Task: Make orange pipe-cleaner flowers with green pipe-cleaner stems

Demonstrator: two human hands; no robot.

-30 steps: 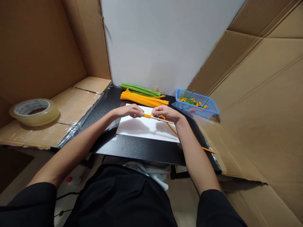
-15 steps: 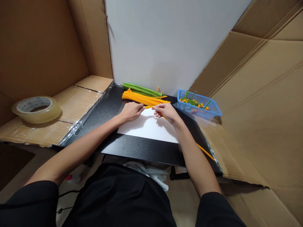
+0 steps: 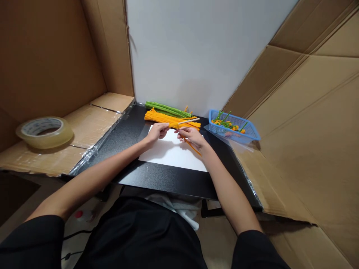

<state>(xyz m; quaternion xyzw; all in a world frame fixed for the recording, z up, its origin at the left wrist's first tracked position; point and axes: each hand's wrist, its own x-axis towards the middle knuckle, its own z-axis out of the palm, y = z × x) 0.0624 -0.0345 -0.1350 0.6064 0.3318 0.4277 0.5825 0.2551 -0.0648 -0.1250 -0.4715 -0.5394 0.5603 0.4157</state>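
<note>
Above the white paper (image 3: 174,154), my left hand (image 3: 157,133) pinches the left end of a thin pale stick (image 3: 189,121) with orange pipe cleaner coiled around it. The fingers of my right hand (image 3: 190,137) are closed on the same orange pipe cleaner (image 3: 193,148), whose loose tail hangs down to the right under the palm. The stick's bare end points up and right past my right hand. Right behind the hands lie a bundle of orange pipe cleaners (image 3: 157,116) and a bundle of green ones (image 3: 168,108).
A blue basket (image 3: 234,136) at the right holds several orange and green pieces. A roll of clear tape (image 3: 63,136) lies on cardboard at the left. Cardboard walls flank the black table (image 3: 157,181), with a white wall behind.
The pale stick now shows between my hands, angled up and right. The orange tail hangs more visibly below my right hand. The loose orange piece near the table's right edge is no longer visible.
</note>
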